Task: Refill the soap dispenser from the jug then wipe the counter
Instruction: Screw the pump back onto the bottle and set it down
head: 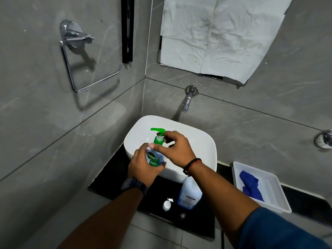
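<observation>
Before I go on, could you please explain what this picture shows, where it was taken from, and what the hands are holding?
There is no machine here: the one picture comes from a wide-angle camera worn on a person's head, looking down at their own bare hands. The left hand grips the body of a soap dispenser above a white sink. The right hand pinches its green pump top. On the black counter stand a jug with its white cap lying off beside it. A white tray to the right holds a blue cloth.
</observation>
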Demonstrator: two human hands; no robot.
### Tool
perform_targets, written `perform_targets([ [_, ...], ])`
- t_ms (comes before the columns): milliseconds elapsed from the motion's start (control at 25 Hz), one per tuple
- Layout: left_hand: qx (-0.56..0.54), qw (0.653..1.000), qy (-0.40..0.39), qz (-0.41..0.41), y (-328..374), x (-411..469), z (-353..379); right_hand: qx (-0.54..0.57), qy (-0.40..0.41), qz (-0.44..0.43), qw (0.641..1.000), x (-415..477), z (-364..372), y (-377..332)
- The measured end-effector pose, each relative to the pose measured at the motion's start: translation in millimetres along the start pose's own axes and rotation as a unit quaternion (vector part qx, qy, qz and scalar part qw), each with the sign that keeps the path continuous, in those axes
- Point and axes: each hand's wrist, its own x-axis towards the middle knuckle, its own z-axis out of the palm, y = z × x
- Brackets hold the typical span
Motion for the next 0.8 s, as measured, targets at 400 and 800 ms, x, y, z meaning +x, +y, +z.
perform_targets([
  [400,0.016,1.000,0.000,0.001,2.1,6.2,-1.3,0.066,0.014,0.035,0.997,4.5,4.9,-2.5],
  [800,0.009,1.000,-0.020,-0.015,8.6,8.3,-4.0,0.091,0.060,0.039,0.993,4.4,2.9,-9.2],
])
